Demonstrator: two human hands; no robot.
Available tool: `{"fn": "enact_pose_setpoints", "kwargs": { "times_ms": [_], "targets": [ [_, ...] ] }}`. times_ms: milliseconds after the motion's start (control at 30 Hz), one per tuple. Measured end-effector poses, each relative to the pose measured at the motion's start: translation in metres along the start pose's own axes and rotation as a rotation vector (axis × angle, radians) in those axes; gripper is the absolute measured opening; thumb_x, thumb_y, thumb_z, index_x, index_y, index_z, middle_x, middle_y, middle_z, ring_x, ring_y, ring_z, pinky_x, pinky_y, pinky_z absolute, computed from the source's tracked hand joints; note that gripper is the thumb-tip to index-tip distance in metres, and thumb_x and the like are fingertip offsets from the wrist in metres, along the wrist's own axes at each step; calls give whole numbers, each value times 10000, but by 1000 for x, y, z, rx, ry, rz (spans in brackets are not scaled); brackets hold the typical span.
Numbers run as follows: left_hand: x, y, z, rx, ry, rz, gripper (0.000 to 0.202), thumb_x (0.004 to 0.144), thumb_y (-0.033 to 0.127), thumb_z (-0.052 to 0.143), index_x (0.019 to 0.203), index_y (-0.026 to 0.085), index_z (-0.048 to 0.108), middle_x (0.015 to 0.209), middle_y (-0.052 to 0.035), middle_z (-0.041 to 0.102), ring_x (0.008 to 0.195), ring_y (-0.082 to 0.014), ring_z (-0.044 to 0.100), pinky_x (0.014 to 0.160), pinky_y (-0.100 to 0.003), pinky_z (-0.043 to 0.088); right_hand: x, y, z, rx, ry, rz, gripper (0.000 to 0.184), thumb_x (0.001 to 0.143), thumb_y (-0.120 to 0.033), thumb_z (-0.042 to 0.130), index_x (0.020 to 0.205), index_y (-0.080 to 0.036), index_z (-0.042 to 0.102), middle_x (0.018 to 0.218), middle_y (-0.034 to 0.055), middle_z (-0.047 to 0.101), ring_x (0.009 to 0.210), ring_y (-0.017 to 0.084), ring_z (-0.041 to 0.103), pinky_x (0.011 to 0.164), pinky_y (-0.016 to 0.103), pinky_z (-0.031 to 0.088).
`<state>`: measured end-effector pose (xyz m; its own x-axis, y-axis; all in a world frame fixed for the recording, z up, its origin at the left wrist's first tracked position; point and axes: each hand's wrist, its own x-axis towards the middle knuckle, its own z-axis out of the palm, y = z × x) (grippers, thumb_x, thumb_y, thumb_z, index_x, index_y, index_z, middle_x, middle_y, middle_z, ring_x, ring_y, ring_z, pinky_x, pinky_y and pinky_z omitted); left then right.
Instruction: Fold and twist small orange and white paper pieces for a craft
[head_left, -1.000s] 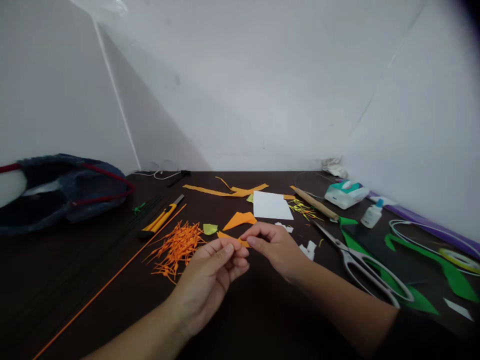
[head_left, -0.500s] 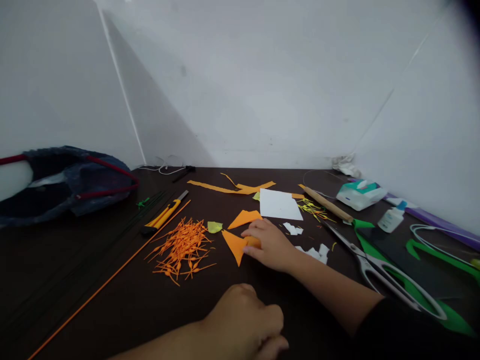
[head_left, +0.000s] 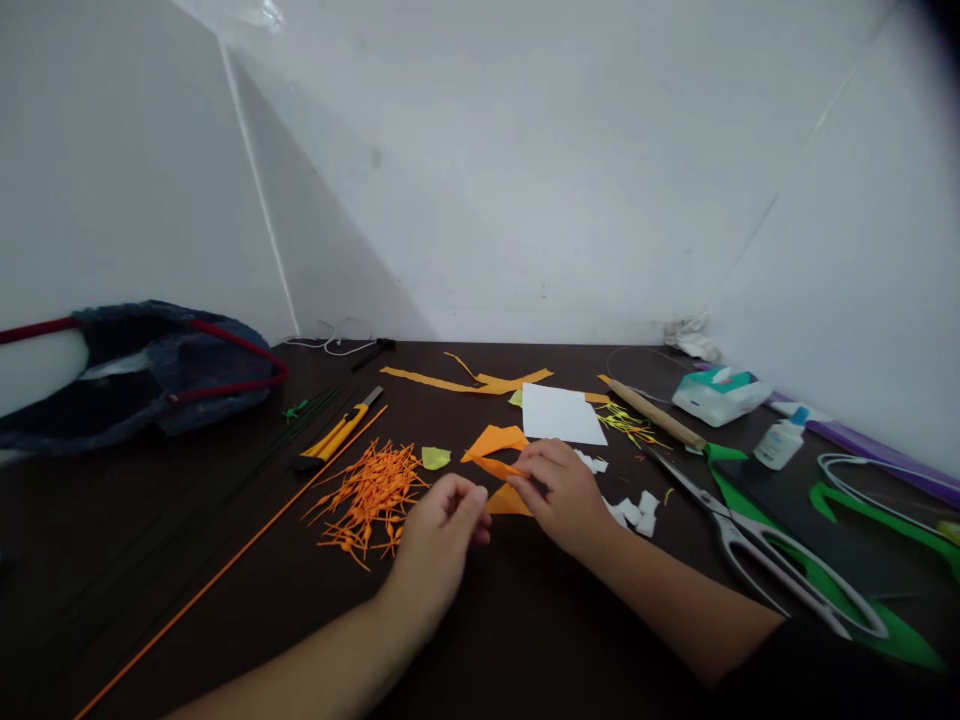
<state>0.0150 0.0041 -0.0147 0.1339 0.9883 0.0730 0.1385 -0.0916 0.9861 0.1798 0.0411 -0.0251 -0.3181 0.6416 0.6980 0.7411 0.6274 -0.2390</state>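
My right hand (head_left: 564,495) pinches an orange paper piece (head_left: 504,484) just above the dark table (head_left: 150,540), lifting its edge. My left hand (head_left: 441,535) sits close beside it on the left, fingers curled together with the fingertips near the paper; whether they touch it is unclear. A second orange paper scrap (head_left: 495,438) lies just behind. A heap of thin orange paper slivers (head_left: 367,490) lies to the left of my left hand, with a small yellow-green scrap (head_left: 435,458) beside it.
Scissors (head_left: 757,545) and green paper cut-outs (head_left: 855,500) lie on the right, with a glue bottle (head_left: 780,442) and a white-teal box (head_left: 718,393). A white sheet (head_left: 561,414), a wooden stick (head_left: 651,410), a yellow utility knife (head_left: 339,432), a long orange stick (head_left: 225,565) and a dark bag (head_left: 142,370) are around.
My left hand came forward from the near edge to the orange paper. My right hand lifted the paper, which lay flat half a second ago.
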Motion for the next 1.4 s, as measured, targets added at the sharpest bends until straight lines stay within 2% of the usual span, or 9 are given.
{"fn": "enact_pose_setpoints", "kwargs": {
  "times_ms": [133,233,300,400,567,767,1100,1300,1400],
  "targets": [
    [13,-3,-3,-529,-94,-216,238,785,380,522,833,150,556,824,-67,629,765,-171,597,726,-310,451,-4,-14,-12,-34,29,-95,121,797,-203,500,802,-181,618,824,51,584,801,189,485,745,359,372],
    [16,-8,-3,-633,-148,-220,164,771,303,563,784,139,571,732,-42,630,672,-144,587,661,-281,458,-6,-23,-17,15,-64,-146,147,770,-285,542,844,-185,619,865,58,587,828,207,485,768,390,370],
    [16,-9,-4,-584,-138,-212,123,765,259,567,783,138,581,696,-26,626,607,-125,564,599,-257,452,-7,-26,-18,158,-71,-78,231,739,-345,575,900,-183,607,879,63,589,842,209,499,773,385,389],
    [15,-7,-5,-488,-153,-211,147,770,275,555,801,138,596,666,-19,628,583,-125,558,567,-244,438,-5,-24,-17,435,-77,265,218,762,-323,544,926,-187,588,836,50,593,783,178,539,714,337,436],
    [12,-2,-5,-371,-191,-126,168,779,292,538,749,135,586,634,1,615,561,-118,546,573,-238,417,-3,-24,-9,852,-272,669,149,694,-250,604,820,-170,591,702,6,578,627,133,539,591,268,446],
    [12,-4,-4,-372,-282,-130,199,802,323,498,825,136,563,689,-18,608,590,-137,568,585,-268,427,-5,-27,-5,936,-232,750,62,703,-231,574,720,-171,574,640,-9,552,556,111,497,538,248,413],
    [14,-6,-6,-103,-220,-41,145,791,268,476,742,149,541,641,12,534,601,-126,494,570,-245,388,-10,-26,-10,1081,-287,796,94,708,-235,585,655,-169,545,601,-34,490,532,89,447,531,231,391],
    [10,3,-11,206,124,246,61,775,231,497,815,188,482,712,22,482,649,-133,472,612,-254,383,-9,-28,-12,1214,-187,874,146,705,-255,602,634,-159,520,567,-33,483,501,84,440,514,225,365],
    [3,8,-11,300,47,314,121,810,270,463,724,189,486,653,27,482,592,-125,457,575,-249,370,-10,-29,-11,1270,-143,892,152,709,-272,610,655,-156,527,606,-26,497,520,84,458,540,234,382]
  ]
}}
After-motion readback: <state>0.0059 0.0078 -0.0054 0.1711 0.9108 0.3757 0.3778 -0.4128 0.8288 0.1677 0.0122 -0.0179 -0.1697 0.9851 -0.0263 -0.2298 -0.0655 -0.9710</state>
